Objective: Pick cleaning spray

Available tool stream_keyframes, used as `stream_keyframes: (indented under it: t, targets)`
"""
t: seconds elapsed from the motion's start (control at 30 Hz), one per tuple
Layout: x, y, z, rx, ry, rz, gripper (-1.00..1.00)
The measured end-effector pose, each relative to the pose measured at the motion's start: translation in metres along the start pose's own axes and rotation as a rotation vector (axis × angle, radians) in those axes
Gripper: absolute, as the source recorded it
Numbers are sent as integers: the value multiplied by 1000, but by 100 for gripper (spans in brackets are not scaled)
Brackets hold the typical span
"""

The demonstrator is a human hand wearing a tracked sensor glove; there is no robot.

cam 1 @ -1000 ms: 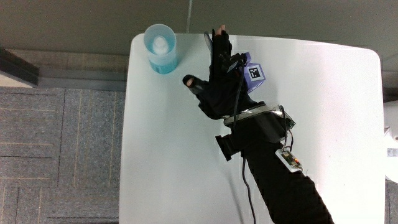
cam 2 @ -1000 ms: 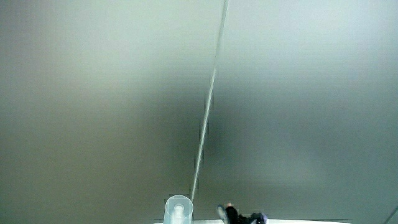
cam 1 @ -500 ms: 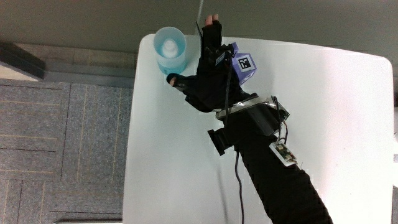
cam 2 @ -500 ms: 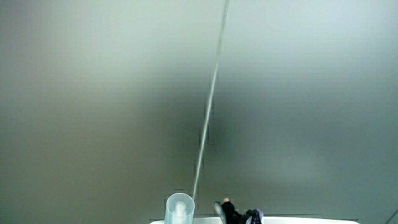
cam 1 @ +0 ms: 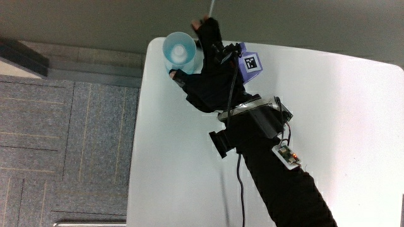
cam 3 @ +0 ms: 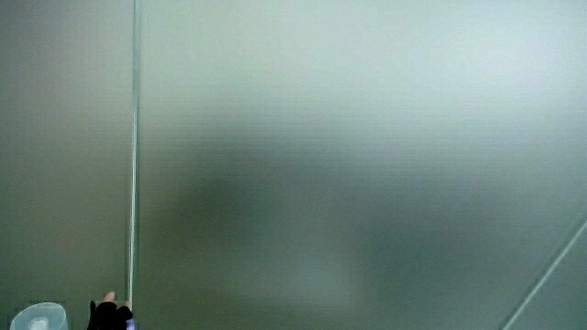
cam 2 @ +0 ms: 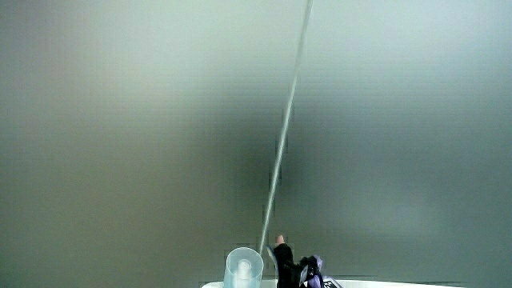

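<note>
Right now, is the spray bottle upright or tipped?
Upright: main view looks straight down on the spray bottle cap, hand wrapped around it.

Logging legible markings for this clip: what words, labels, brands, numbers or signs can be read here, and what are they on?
No readable text anywhere.
Patterned cube on the back of the hand: a black-and-white square marker pattern, no letters or numbers.
Cleaning spray bottle, seen from above in the main view: no label visible.
Small circuit board on the forearm: any marking too small to read.
Both side views show mostly a pale wall, with no signs.
</note>
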Motion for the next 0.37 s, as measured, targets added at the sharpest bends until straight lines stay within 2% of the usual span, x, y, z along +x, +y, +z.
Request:
stream_keyframes:
  t: [0.1,0.13,0.27,0.37]
  targets:
    - [2,0,1,7,-13,-7,95]
    - [2,0,0,2,1,7,100]
    - [-1,0,0,3,-16,-8,100]
    - [-1,0,3,12,19,3,100]
